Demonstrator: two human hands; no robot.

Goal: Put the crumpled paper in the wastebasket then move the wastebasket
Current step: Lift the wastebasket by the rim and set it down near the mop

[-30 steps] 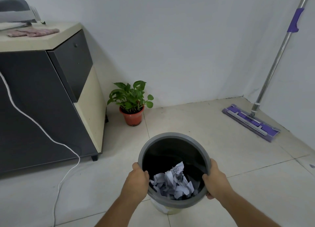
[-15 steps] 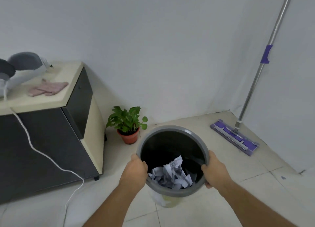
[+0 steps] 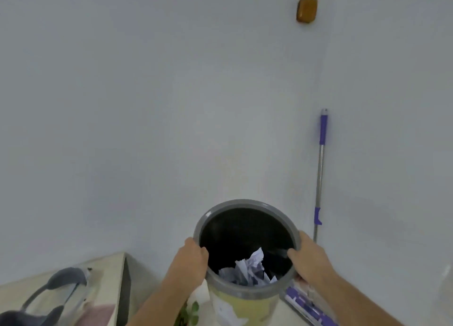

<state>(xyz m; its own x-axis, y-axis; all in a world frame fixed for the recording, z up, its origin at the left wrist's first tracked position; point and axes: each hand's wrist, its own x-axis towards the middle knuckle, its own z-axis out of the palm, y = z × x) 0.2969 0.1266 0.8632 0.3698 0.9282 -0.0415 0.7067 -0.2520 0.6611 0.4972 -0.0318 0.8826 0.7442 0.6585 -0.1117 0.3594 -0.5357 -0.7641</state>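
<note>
1. Head view, main subject. The wastebasket (image 3: 246, 259) sits low in the middle of the picture, upright, its grey rim turned toward the camera. The crumpled paper (image 3: 248, 269) lies inside it, against the near inner wall.
2. Head view, hands. The left hand (image 3: 190, 262) is clamped on the left side of the wastebasket's rim, thumb hooked over the inner edge. The right hand (image 3: 308, 258) is clamped on the right side of the rim in the same way.
3. Head view, surroundings. To the right of the wastebasket a mop (image 3: 319, 178) leans upright against the white wall (image 3: 147, 105), its purple head showing just below the right hand. To the left of the wastebasket and lower stands a cabinet (image 3: 107, 271) with a grey object and a pink cloth (image 3: 98, 314) on top. Leaves of a plant (image 3: 192, 311) show just below the left hand. High above the mop a small brown fitting (image 3: 307, 9) sits on the wall.
4. Change. Compared with a second ago, the floor has almost dropped out of sight and the wall fills the picture, while the wastebasket now stands out against the wall rather than the tiles.
5. Meaning. The paper step appears done; the wastebasket seems lifted and in transit, with setting it down remaining.
</note>
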